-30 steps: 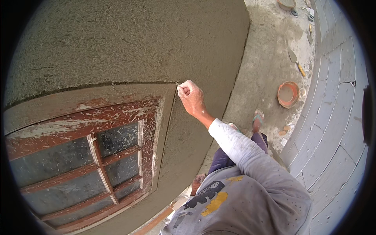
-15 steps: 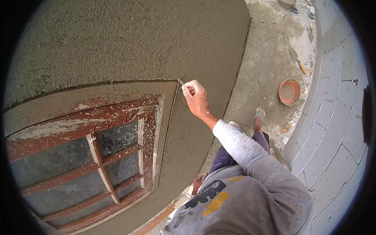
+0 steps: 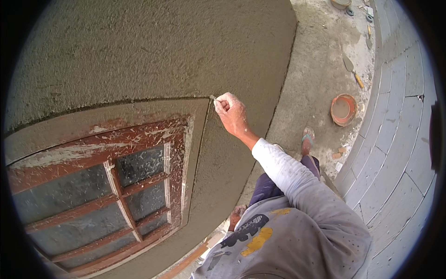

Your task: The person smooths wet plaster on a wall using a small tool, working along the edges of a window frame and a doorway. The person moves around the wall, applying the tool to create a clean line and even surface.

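My right hand [image 3: 231,113] is raised to the upper right corner of the window surround [image 3: 200,111], its fingers pinched together. A tiny pale tip pokes out from them, too small to name, and meets the grey plaster wall [image 3: 162,51] at the corner of the dark groove along the surround. Low beside my thigh hangs my left hand [image 3: 238,215], partly hidden by my shirt; its fingers do not show clearly. Below the groove is the red-brown window frame [image 3: 116,188], spattered with mortar, with several glass panes.
On the rough floor to the right stand an orange bucket [image 3: 344,110] of greyish contents and a pointed trowel [image 3: 353,70]. Farther off lie another small trowel [image 3: 369,37] and a basin [image 3: 341,3]. A grey block wall [image 3: 388,135] bounds the right side.
My right hand has shifted very slightly left at the corner, still pinched. The rest of the scene looks the same.
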`<state>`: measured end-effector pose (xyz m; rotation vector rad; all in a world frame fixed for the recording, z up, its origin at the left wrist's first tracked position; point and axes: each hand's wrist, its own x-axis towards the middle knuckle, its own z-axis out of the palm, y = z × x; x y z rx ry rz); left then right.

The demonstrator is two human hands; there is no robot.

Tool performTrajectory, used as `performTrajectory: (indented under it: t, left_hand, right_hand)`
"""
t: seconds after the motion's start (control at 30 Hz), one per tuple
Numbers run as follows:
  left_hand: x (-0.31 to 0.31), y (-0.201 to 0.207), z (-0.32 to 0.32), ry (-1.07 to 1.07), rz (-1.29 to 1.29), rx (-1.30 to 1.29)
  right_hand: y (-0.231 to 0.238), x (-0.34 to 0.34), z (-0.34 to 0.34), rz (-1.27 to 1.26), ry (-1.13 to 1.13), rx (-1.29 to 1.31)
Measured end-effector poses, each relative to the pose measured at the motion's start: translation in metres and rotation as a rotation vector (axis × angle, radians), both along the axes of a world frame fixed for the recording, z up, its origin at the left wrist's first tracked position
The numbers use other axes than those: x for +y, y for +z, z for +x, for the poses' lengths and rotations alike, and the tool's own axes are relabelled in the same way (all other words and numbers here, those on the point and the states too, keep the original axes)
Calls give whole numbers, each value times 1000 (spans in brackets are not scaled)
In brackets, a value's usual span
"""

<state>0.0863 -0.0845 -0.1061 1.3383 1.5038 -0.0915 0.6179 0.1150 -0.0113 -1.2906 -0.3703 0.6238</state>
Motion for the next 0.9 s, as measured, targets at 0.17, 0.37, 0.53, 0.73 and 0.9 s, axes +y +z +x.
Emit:
performTrajectory:
  t: [0.17, 0.37, 0.53, 0.73, 0.9]
  left_hand:
    - [0, -3, 2, 71, -69, -90]
    - [-7, -8, 3, 128, -90, -42]
    - [-6, -5, 3, 113, -68, -100]
    - [-7, 1, 17, 31, -8, 30]
    - [-7, 3, 26, 91, -31, 9]
  right_hand:
    - [-12, 2, -5, 22, -17, 38]
    - [-7, -2, 5, -34, 86, 0]
    - [-5, -5, 10, -35, 41, 45]
    - [-3, -11, 16, -44, 140, -95]
    - [2, -10, 19, -30, 78, -75]
